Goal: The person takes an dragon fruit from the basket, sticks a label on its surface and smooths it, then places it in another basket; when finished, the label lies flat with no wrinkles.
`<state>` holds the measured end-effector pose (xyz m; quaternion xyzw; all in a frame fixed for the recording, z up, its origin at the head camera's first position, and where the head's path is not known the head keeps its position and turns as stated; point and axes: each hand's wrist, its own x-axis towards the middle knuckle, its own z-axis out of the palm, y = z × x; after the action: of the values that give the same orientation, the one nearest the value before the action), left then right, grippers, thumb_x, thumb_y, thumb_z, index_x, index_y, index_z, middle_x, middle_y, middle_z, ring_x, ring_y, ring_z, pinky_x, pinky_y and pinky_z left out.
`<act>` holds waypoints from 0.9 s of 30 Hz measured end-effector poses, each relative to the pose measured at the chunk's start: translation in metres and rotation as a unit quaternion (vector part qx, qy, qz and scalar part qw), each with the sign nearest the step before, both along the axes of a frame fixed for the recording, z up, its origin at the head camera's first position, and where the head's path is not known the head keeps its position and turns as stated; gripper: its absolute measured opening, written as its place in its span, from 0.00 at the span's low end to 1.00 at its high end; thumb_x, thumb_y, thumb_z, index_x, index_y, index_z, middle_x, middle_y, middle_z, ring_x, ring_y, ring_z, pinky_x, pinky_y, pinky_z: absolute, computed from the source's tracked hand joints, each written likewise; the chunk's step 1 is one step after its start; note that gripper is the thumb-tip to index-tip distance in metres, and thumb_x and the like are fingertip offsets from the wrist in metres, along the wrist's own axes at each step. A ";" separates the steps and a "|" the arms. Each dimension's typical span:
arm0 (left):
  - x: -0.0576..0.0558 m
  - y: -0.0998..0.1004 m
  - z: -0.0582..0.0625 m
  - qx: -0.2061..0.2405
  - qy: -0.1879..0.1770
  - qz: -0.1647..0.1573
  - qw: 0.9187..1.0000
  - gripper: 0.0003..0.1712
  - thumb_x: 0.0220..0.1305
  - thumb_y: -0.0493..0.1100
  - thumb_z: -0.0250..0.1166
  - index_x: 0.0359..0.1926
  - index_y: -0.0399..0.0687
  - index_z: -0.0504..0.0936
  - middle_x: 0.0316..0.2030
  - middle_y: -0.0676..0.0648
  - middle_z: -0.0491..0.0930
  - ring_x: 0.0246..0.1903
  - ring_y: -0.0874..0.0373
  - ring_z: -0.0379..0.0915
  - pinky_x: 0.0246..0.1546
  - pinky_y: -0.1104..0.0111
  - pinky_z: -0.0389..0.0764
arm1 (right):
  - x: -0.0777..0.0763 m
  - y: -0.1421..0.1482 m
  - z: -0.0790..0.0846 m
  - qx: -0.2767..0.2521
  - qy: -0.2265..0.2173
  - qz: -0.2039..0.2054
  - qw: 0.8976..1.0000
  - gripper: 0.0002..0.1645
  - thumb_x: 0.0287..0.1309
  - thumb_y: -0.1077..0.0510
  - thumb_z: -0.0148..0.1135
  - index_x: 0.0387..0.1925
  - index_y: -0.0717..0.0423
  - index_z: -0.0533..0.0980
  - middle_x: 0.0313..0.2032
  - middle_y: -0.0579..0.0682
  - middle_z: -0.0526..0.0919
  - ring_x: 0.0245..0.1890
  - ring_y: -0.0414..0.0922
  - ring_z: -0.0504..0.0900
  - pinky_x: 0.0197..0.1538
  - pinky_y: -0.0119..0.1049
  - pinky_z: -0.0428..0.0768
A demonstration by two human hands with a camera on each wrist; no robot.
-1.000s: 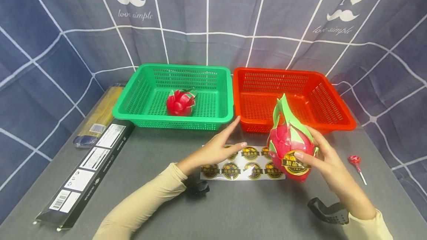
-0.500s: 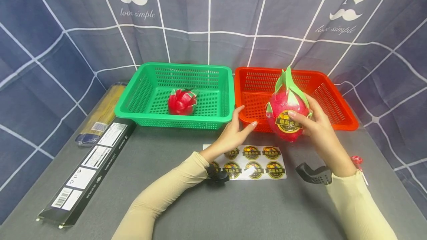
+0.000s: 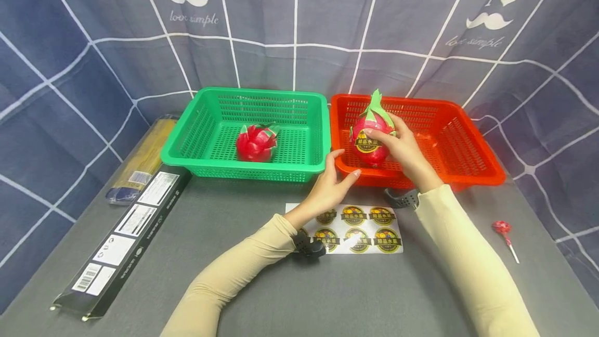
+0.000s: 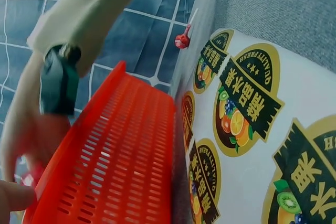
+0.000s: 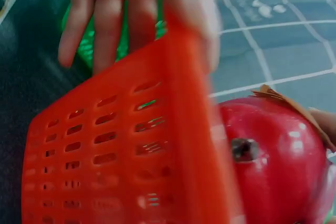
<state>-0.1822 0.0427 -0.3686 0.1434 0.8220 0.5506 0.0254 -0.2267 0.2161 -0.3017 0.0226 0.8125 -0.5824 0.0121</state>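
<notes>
My right hand point(image 3: 408, 152) grips a pink dragon fruit point(image 3: 373, 122) with green leaf tips, holding it over the left part of the red basket point(image 3: 468, 177). A round gold-and-black sticker point(image 3: 367, 143) faces the front of the fruit, just below my thumb. In the right wrist view the fruit's dark stem end point(image 5: 244, 150) shows beside the basket's blurred rim. My left hand point(image 3: 325, 190) touches the front left corner of that basket, thumb and forefinger spread along the rim, its other fingers extended. A sheet of fruit stickers point(image 3: 353, 229) lies partly under the left wrist.
Left of the red basket stands a green basket point(image 3: 243, 171) containing another dragon fruit point(image 3: 256, 143). A long black box point(image 3: 126, 238) and a yellow packet point(image 3: 146, 155) lie at the left. A red lollipop point(image 3: 502, 228) lies at the right. A checked curtain point(image 3: 262, 9) hangs behind.
The right hand has carried the dragon fruit from above the sticker sheet up and leftward over the red basket. My left hand has moved forward and right to that basket's corner.
</notes>
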 end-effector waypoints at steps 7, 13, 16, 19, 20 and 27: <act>0.000 0.000 0.001 0.000 0.003 -0.004 1.000 0.34 0.61 0.54 0.57 0.63 0.58 0.51 0.48 0.41 0.76 0.43 0.52 0.74 0.43 0.63 0.74 | -0.028 -0.011 -0.020 0.042 -0.053 0.014 0.998 0.49 0.52 0.43 0.60 0.68 0.51 0.47 0.61 0.57 0.63 0.56 0.51 0.68 0.58 0.46 0.70; 0.000 -0.001 0.000 0.001 0.004 -0.006 1.000 0.34 0.61 0.54 0.56 0.63 0.58 0.50 0.51 0.40 0.74 0.46 0.48 0.74 0.46 0.59 0.73 | -0.039 -0.011 -0.033 0.047 -0.095 0.042 0.994 0.45 0.49 0.39 0.61 0.64 0.51 0.55 0.54 0.52 0.68 0.51 0.45 0.72 0.54 0.37 0.74; 0.000 -0.001 -0.001 -0.001 0.006 -0.008 1.000 0.34 0.61 0.54 0.56 0.63 0.58 0.50 0.51 0.40 0.74 0.45 0.49 0.74 0.46 0.60 0.74 | -0.039 -0.010 -0.034 0.052 -0.104 0.080 0.990 0.37 0.53 0.43 0.59 0.60 0.55 0.60 0.49 0.53 0.72 0.45 0.43 0.75 0.47 0.33 0.77; -0.001 -0.001 -0.002 -0.001 0.007 -0.012 1.000 0.35 0.61 0.54 0.56 0.63 0.58 0.50 0.52 0.41 0.74 0.46 0.51 0.74 0.47 0.61 0.74 | -0.037 -0.009 -0.033 0.072 -0.111 0.105 0.986 0.34 0.55 0.46 0.57 0.59 0.58 0.61 0.47 0.53 0.72 0.41 0.41 0.76 0.42 0.30 0.78; -0.001 -0.001 -0.002 -0.001 0.006 -0.013 1.000 0.35 0.61 0.54 0.56 0.63 0.58 0.50 0.53 0.41 0.74 0.47 0.51 0.74 0.47 0.61 0.74 | -0.037 -0.009 -0.033 0.078 -0.116 0.107 0.984 0.33 0.56 0.46 0.57 0.58 0.58 0.62 0.47 0.53 0.72 0.39 0.40 0.76 0.41 0.29 0.78; 0.001 -0.002 0.000 -0.007 0.004 -0.008 1.000 0.34 0.61 0.55 0.56 0.63 0.59 0.50 0.52 0.40 0.74 0.46 0.51 0.74 0.46 0.60 0.74 | -0.037 -0.010 -0.032 0.134 -0.120 0.118 0.977 0.38 0.56 0.40 0.54 0.59 0.59 0.60 0.52 0.58 0.70 0.47 0.46 0.73 0.45 0.30 0.75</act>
<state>-0.1817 0.0411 -0.3688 0.1521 0.8249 0.5438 0.0276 -0.2636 0.2060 -0.3332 -0.0025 0.8727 -0.4558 0.1749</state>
